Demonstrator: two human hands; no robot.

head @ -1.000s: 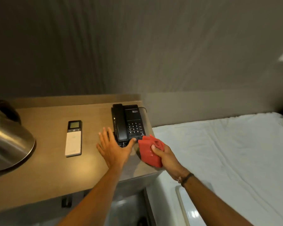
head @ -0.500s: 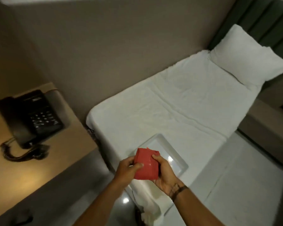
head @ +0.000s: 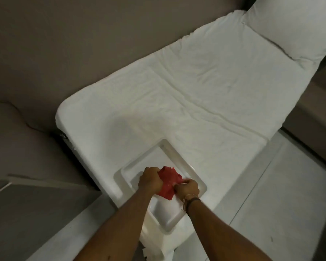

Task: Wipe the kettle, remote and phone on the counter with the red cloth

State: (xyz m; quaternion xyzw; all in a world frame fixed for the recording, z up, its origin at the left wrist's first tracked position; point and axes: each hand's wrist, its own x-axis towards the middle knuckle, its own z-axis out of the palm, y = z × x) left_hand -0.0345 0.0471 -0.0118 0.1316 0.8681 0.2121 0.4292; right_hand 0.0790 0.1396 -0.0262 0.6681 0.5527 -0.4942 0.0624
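Note:
The red cloth (head: pixel 168 182) is bunched between both hands, just above a white tray (head: pixel 174 153) that lies on the foot of the bed. My left hand (head: pixel 150 180) grips the cloth's left side with its fingers curled. My right hand (head: pixel 187 188) pinches the right side; a dark band sits on that wrist. The kettle, the remote and the phone are out of view.
A white bed (head: pixel 186 95) runs from the centre to the upper right, with a pillow (head: pixel 297 25) at its head. A grey wall lies behind it. The counter's grey end (head: pixel 26 204) shows at the lower left, and pale floor tiles (head: pixel 282 194) at the right.
The view has swung right, away from the counter, so the phone has left the frame. My left hand came off the counter and joined the right on the cloth, now lowered over the tray.

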